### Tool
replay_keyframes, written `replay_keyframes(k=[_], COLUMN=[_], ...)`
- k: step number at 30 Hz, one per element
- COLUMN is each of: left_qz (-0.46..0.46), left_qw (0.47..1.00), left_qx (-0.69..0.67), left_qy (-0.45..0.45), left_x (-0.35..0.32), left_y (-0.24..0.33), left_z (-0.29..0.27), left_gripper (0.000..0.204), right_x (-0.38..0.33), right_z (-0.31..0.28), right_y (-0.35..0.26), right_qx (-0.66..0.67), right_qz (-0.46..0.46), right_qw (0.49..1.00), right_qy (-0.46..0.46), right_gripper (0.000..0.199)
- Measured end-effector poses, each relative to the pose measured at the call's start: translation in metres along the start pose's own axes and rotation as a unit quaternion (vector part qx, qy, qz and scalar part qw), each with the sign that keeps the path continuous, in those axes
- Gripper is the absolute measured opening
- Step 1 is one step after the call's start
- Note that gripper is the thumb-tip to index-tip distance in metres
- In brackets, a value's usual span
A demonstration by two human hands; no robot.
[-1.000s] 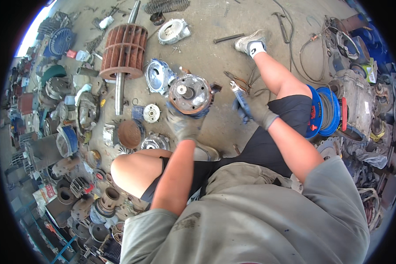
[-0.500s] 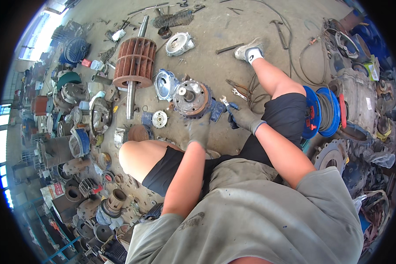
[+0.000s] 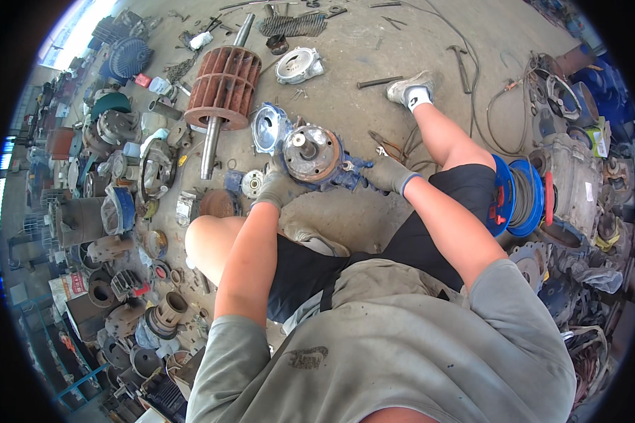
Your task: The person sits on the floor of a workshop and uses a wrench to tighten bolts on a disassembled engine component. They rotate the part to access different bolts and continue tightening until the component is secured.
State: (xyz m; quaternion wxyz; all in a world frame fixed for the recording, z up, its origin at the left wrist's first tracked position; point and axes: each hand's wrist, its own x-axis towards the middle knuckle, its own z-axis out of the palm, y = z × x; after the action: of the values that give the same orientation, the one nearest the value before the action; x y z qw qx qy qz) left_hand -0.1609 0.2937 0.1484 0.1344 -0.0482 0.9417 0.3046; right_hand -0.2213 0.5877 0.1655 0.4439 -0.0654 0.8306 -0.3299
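A blue machine housing with a round, worn metal face and a stub shaft (image 3: 310, 151) sits on the floor between my legs. My gloved left hand (image 3: 281, 185) is closed against its lower left edge, some fingers hidden by the housing. On the other side, my gloved right hand (image 3: 389, 174) is closed around a wrench (image 3: 348, 166); its silver head meets the blue side of the housing, and most of its handle is hidden. A blue-rimmed end cover (image 3: 270, 128) lies just behind the housing. Close to my left hand is a small pale round flange (image 3: 252, 184).
A rusty rotor (image 3: 224, 88) with a long shaft lies at the far left. Pliers and cable (image 3: 395, 144) lie beyond my right hand. A blue cable reel (image 3: 521, 196) stands by my right leg. Machine parts (image 3: 113, 190) crowd the left side.
My right hand has brought the wrench from the air beside the housing to its blue side. My left hand has shifted left, onto the housing's left edge. The housing appears slightly turned.
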Motion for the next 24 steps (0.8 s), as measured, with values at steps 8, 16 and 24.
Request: replay_keyframes(k=[8, 16, 24], left_qz=[0.052, 0.014, -0.053], left_qw=[0.984, 0.999, 0.996], left_qx=[-0.173, -0.006, 0.067], left_qy=[-0.001, 0.036, 0.009], left_x=[0.003, 0.000, 0.000], left_y=[-0.016, -0.024, -0.022], left_z=[0.010, 0.007, 0.010], left_gripper=[0.122, 0.141, 0.156], right_x=[0.012, 0.020, 0.021], right_z=[-0.021, -0.023, -0.005], right_y=[0.001, -0.001, -0.002], right_qx=[-0.071, -0.067, -0.081], right_qz=[-0.022, -0.034, -0.033], right_qw=[0.996, 0.995, 0.996], right_qy=[-0.058, -0.068, -0.028], right_gripper=[0.041, 0.043, 0.042])
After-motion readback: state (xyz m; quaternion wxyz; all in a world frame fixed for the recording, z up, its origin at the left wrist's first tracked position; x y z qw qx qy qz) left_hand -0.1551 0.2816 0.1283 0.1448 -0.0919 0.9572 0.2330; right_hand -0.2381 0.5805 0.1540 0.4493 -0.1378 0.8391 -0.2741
